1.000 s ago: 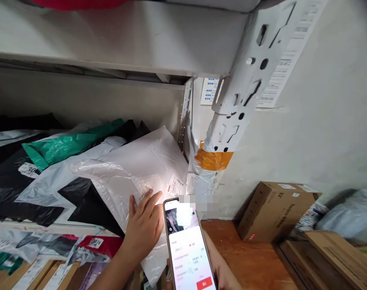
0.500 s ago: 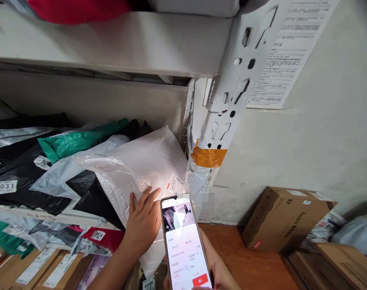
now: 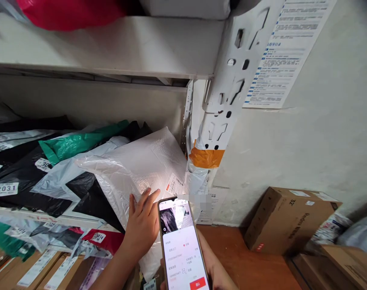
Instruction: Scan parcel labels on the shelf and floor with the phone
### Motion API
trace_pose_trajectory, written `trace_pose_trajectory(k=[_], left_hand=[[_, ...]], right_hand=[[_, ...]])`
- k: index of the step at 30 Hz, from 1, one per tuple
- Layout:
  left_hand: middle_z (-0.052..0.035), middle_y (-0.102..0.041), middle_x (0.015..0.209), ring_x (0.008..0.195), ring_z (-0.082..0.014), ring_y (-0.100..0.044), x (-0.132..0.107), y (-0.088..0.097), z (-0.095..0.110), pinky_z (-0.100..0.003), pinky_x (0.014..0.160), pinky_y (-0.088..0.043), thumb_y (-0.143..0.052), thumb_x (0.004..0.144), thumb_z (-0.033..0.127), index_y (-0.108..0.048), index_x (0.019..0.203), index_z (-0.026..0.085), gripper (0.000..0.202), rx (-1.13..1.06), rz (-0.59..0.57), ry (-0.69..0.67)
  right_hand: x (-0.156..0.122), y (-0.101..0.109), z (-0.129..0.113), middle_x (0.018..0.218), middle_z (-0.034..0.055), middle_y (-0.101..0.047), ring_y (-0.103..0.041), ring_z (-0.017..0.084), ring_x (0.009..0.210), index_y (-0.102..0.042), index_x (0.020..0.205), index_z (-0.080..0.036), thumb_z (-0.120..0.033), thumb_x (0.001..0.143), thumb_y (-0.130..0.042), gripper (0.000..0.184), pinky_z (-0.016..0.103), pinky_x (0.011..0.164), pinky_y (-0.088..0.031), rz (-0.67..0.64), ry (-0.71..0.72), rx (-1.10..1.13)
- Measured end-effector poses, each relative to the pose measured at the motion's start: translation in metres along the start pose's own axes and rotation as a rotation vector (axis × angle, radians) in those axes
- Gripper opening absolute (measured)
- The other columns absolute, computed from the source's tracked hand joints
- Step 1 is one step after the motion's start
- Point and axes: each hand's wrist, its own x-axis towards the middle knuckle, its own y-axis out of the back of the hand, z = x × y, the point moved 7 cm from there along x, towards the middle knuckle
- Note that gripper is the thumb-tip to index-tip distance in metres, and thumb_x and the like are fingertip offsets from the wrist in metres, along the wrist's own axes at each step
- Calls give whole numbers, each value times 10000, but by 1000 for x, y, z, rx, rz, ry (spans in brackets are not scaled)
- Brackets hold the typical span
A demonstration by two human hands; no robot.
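My left hand (image 3: 143, 217) lies with its fingers spread on a shiny white plastic mailer (image 3: 147, 161), which leans over the shelf edge. A printed label (image 3: 174, 184) shows on the mailer just above the phone. In my right hand (image 3: 215, 259) is a smartphone (image 3: 183, 245), held upright below the label. Its screen shows a camera picture at the top, lines of text under that, and a red button near the bottom. The phone covers most of my right hand's fingers.
Black, grey and green mailers fill the shelf (image 3: 65, 219) at left, and boxes lie lower down. A perforated white post (image 3: 222, 96) with orange tape rises beside the mailer. A large cardboard box (image 3: 289, 221) leans at the wall, right.
The phone has shifted slightly left, and my right thumb no longer shows over the bottom of its screen. My left hand stays on the mailer. The view has moved a little.
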Motion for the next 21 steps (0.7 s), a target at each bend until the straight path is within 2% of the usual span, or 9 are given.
trace_pose_trajectory(k=[4,8,12,14,17,19,21], left_hand=[[-49,-601,1255,1292,-209,-362,-1,-1,0,-444,1165,7,-366,850,122,-654,923,165,300,34,28,-28],[-44,-601,1255,1286,-210,-365,-2,-2,0,-448,1165,6,-376,847,135,-662,918,175,297,63,32,-45],[-55,-602,1251,1287,-217,-366,-1,-1,1,-456,1167,-5,-411,851,158,-664,973,174,282,46,44,-50],[-65,-607,1243,1283,-221,-372,-1,-1,1,-453,1167,-3,-432,847,164,-668,981,173,271,36,46,-49],[-60,-613,1236,1270,-222,-388,-1,-1,0,-449,1166,1,-441,842,156,-679,939,189,259,16,49,-34],[-56,-611,1240,1270,-225,-390,-1,-2,-1,-450,1165,3,-439,843,160,-680,923,193,256,4,41,-23],[-54,-608,1245,1274,-225,-387,-1,-3,-2,-448,1165,8,-439,840,158,-680,924,195,258,-2,33,-19]], right_hand=[[6,9,8,1135,134,-613,-574,411,1082,-277,1366,-291,-286,481,-880,1071,549,826,-481,70,-7,-7],[11,28,23,1112,134,-614,-611,401,1007,-265,1370,-283,-200,481,-875,1081,550,802,-497,163,-82,-53],[15,41,32,1074,105,-625,-632,377,961,-193,1404,-317,-225,483,-888,1158,542,762,-515,90,-82,-42],[19,45,34,1095,109,-617,-623,382,976,-215,1404,-309,-270,466,-900,1163,559,777,-505,17,-30,-46],[27,53,40,1136,122,-602,-586,408,1043,-222,1418,-288,-421,438,-896,1197,584,840,-472,-38,12,-70],[33,59,46,1071,116,-626,-577,417,1059,-228,1423,-268,-530,474,-851,1165,589,850,-467,-18,0,-88],[35,62,48,998,103,-646,-593,409,1035,-253,1416,-262,-569,500,-824,1122,575,841,-478,9,-6,-105]])
